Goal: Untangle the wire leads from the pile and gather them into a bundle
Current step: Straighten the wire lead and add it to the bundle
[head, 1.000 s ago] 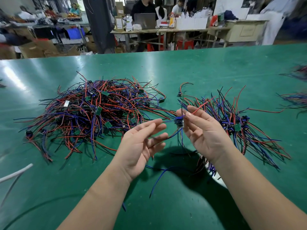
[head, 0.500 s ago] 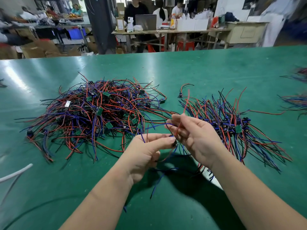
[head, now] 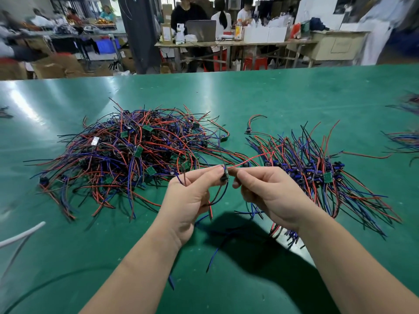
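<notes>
A tangled pile [head: 127, 155] of red, blue and black wire leads with small green boards lies on the green table, left of centre. A straightened bundle [head: 317, 177] of the same leads lies to the right. Above the table between them, my left hand [head: 192, 196] pinches a small board with wire leads [head: 225, 176], and blue and black wires hang below its fingers. My right hand [head: 267, 193] pinches the red wire [head: 251, 159] of that same piece, which runs up and to the right.
The green table [head: 272, 98] stretches far back. More wire bundles [head: 405, 139] lie at the right edge. A white cable [head: 20, 234] lies at the left. People stand at tables across the aisle behind.
My left hand went from flat and open to pinching the small board. My right hand drew the red wire out to the right of the piece. Both hands rose slightly.
</notes>
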`<state>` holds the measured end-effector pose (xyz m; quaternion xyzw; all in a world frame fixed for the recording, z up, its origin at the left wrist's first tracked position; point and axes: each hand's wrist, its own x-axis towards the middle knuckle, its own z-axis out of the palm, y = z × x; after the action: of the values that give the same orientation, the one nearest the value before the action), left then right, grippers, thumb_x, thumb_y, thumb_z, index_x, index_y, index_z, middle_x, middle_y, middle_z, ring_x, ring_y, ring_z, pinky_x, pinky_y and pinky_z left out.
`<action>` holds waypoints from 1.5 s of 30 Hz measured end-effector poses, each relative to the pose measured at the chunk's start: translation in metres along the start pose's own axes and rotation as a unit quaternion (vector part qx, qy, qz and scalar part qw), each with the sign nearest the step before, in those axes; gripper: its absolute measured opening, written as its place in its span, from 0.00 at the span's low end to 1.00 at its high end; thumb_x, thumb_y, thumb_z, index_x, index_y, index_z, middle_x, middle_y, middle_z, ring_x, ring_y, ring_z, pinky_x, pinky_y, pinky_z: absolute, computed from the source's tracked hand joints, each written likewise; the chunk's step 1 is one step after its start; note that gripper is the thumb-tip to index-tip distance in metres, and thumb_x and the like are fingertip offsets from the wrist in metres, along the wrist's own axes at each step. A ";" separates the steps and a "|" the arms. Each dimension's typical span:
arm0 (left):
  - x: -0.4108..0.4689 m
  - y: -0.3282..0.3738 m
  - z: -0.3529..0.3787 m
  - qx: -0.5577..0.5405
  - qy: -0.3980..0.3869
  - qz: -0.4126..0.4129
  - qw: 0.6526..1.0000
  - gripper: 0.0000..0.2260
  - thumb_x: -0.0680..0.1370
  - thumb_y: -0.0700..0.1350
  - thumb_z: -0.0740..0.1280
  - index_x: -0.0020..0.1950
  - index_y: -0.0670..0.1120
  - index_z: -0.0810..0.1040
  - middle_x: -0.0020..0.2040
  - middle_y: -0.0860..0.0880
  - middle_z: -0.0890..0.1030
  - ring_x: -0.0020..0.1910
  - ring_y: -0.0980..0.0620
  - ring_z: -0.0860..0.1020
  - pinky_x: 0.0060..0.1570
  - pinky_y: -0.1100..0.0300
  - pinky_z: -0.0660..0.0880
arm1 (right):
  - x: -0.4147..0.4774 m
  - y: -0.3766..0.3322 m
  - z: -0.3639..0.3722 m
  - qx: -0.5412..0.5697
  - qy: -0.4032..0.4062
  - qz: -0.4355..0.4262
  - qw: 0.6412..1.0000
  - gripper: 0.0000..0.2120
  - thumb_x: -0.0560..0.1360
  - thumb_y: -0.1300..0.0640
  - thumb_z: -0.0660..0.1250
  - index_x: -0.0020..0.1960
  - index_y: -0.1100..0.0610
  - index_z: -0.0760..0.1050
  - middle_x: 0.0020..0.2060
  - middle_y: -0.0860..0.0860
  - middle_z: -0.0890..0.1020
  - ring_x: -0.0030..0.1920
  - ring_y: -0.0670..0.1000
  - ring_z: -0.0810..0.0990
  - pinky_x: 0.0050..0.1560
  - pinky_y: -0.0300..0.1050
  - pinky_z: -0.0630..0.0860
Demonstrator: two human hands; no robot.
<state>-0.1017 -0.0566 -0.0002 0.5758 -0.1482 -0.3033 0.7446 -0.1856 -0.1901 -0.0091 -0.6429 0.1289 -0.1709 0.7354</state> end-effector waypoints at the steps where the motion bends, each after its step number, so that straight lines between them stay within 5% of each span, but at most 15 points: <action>1: 0.000 -0.001 0.000 0.015 -0.001 0.008 1.000 0.08 0.66 0.48 0.72 0.40 0.47 0.85 0.29 0.52 0.75 0.19 0.61 0.61 0.20 0.72 0.61 | 0.000 0.001 0.001 0.006 0.001 -0.002 1.000 0.10 0.67 0.54 0.67 0.44 0.58 0.82 0.31 0.49 0.79 0.27 0.44 0.68 0.29 0.32 0.65; 4: 0.000 -0.003 0.000 0.056 -0.041 0.055 0.996 0.06 0.74 0.39 0.68 0.48 0.41 0.83 0.24 0.60 0.76 0.18 0.66 0.66 0.22 0.76 0.64 | 0.000 0.002 0.001 -0.003 0.010 -0.005 1.000 0.09 0.68 0.55 0.66 0.42 0.59 0.80 0.27 0.48 0.76 0.27 0.45 0.68 0.29 0.32 0.65; 6: 0.000 -0.006 0.000 0.076 -0.065 0.090 0.991 0.08 0.75 0.35 0.67 0.53 0.37 0.81 0.36 0.65 0.73 0.20 0.69 0.69 0.25 0.80 0.64 | 0.000 0.003 0.000 -0.019 0.015 -0.010 1.000 0.08 0.71 0.57 0.65 0.42 0.61 0.80 0.26 0.49 0.72 0.28 0.46 0.67 0.29 0.32 0.64; 11: 0.003 -0.011 -0.001 0.107 -0.047 0.090 0.989 0.10 0.69 0.37 0.74 0.50 0.40 0.82 0.39 0.46 0.84 0.34 0.59 0.78 0.38 0.70 0.74 | 0.001 0.003 0.001 -0.050 0.009 -0.022 0.998 0.10 0.73 0.53 0.63 0.49 0.54 0.81 0.27 0.51 0.68 0.29 0.46 0.65 0.32 0.33 0.63; 17: 0.002 -0.011 -0.003 0.157 -0.108 0.029 0.981 0.03 0.70 0.35 0.73 0.40 0.37 0.81 0.25 0.53 0.80 0.21 0.65 0.72 0.23 0.76 0.66 | -0.001 0.003 -0.001 -0.096 -0.040 0.001 0.995 0.12 0.71 0.52 0.65 0.50 0.55 0.82 0.35 0.49 0.81 0.37 0.48 0.69 0.38 0.37 0.66; 20: 0.000 -0.008 -0.004 0.169 -0.120 0.016 0.978 0.03 0.72 0.36 0.72 0.40 0.37 0.81 0.19 0.56 0.73 0.18 0.66 0.68 0.21 0.77 0.62 | -0.001 -0.001 -0.007 -0.034 -0.037 0.020 0.999 0.09 0.66 0.54 0.69 0.41 0.57 0.84 0.30 0.48 0.79 0.29 0.44 0.70 0.32 0.33 0.66; 28: -0.004 -0.002 -0.006 0.249 -0.185 -0.036 0.950 0.06 0.71 0.39 0.74 0.34 0.44 0.81 0.21 0.56 0.74 0.19 0.64 0.65 0.21 0.73 0.60 | 0.006 -0.017 -0.034 0.102 0.174 0.055 0.978 0.05 0.71 0.60 0.68 0.40 0.62 0.80 0.27 0.49 0.79 0.25 0.42 0.74 0.24 0.31 0.71; 33: -0.005 -0.003 -0.005 0.272 -0.201 -0.040 0.940 0.08 0.70 0.40 0.75 0.32 0.47 0.79 0.22 0.57 0.74 0.20 0.64 0.66 0.22 0.73 0.61 | 0.009 -0.015 -0.039 0.169 0.234 0.064 0.955 0.08 0.76 0.60 0.66 0.41 0.63 0.78 0.26 0.49 0.77 0.24 0.42 0.73 0.22 0.30 0.68; 38: 0.000 0.003 -0.016 0.284 -0.205 -0.035 0.936 0.05 0.70 0.39 0.75 0.34 0.44 0.83 0.28 0.52 0.81 0.22 0.64 0.72 0.23 0.75 0.64 | 0.013 -0.020 -0.058 0.293 0.354 -0.009 0.888 0.12 0.79 0.59 0.61 0.38 0.60 0.75 0.26 0.49 0.76 0.24 0.43 0.74 0.26 0.32 0.70; 41: 0.002 0.006 -0.020 0.280 -0.205 -0.037 0.937 0.03 0.70 0.39 0.75 0.36 0.42 0.84 0.29 0.51 0.82 0.22 0.64 0.72 0.24 0.75 0.65 | 0.012 -0.020 -0.065 0.213 0.373 -0.078 0.900 0.11 0.79 0.60 0.62 0.38 0.58 0.76 0.27 0.47 0.79 0.29 0.45 0.73 0.30 0.34 0.70; 45: 0.002 0.007 -0.021 0.263 -0.196 -0.037 0.944 0.08 0.69 0.40 0.76 0.45 0.40 0.83 0.27 0.50 0.80 0.24 0.62 0.74 0.27 0.74 0.67 | 0.003 -0.021 -0.043 -0.144 0.262 -0.208 0.931 0.05 0.74 0.57 0.70 0.40 0.55 0.81 0.31 0.48 0.80 0.32 0.44 0.74 0.36 0.36 0.71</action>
<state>-0.0868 -0.0407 -0.0003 0.6851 -0.3444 -0.3874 0.5117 -0.2027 -0.2324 0.0053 -0.6870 0.2031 -0.4619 0.5229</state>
